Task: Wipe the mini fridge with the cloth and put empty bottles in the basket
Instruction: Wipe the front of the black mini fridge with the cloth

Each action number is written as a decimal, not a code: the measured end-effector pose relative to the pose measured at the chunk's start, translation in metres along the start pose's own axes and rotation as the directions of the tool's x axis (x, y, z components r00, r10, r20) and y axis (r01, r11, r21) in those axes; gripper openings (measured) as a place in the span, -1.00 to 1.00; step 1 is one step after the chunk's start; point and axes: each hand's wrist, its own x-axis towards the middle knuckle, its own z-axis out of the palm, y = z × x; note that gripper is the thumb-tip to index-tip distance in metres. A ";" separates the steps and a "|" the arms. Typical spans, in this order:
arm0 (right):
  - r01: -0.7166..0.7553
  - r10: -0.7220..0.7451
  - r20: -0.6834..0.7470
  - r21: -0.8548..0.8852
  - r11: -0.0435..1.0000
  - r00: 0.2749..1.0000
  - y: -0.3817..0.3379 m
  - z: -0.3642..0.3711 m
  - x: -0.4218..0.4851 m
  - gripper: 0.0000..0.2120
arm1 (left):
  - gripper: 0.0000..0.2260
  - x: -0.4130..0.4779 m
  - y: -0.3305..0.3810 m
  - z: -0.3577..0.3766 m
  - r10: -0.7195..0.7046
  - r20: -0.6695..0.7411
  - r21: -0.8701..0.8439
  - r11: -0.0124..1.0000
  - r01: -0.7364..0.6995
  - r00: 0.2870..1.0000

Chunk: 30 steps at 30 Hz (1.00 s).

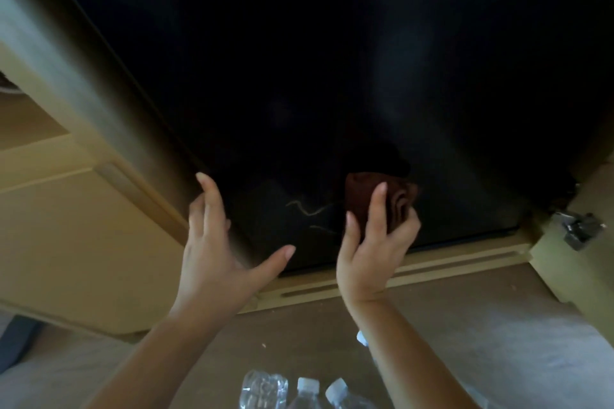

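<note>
The black mini fridge (299,60) fills most of the view, set inside a tan wooden cabinet. My right hand (372,249) presses a dark brown cloth (360,199) against the lower part of the fridge door. My left hand (212,242) is spread open, fingers resting on the cabinet frame at the door's left edge. Faint light streaks (309,209) mark the door between my hands. Clear plastic bottles (265,388) with white caps lie on the floor at the bottom edge. No basket is in view.
A tan cabinet panel (83,226) stands to the left, and a slotted wooden base strip (432,262) runs under the fridge. A metal hinge (579,229) sits on the open cabinet door at the right. Grey-brown carpet (481,325) covers the floor.
</note>
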 end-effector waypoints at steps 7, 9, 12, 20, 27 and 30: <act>-0.005 0.006 -0.024 0.043 0.999 1.000 -0.037 0.028 -0.035 -0.50 | 0.06 0.000 -0.007 -0.005 0.065 0.032 -0.092 0.994 -0.062 0.997; -0.019 0.018 0.006 0.060 0.998 1.000 -0.046 0.031 -0.043 -0.55 | 0.08 0.000 -0.007 -0.005 0.073 0.039 -0.124 0.990 -0.067 0.997; -0.008 -0.004 0.119 0.101 0.995 0.993 -0.059 0.033 -0.058 -0.46 | 0.12 0.000 -0.008 -0.008 0.069 0.068 -0.171 0.984 -0.057 0.995; 0.069 -0.151 0.353 0.233 0.970 0.924 -0.057 -0.013 -0.026 -0.59 | -0.05 0.001 -0.020 -0.026 0.066 0.120 -0.389 0.921 -0.014 0.991; 0.193 -0.246 0.333 0.185 0.964 0.910 -0.076 -0.016 0.039 -0.52 | -0.10 0.000 -0.017 -0.033 0.000 0.150 -0.450 0.890 0.068 0.989; 0.245 -0.303 0.488 0.181 0.952 0.818 -0.061 -0.017 0.006 -0.55 | -0.12 0.000 -0.016 -0.035 -0.011 0.158 -0.465 0.881 0.084 0.987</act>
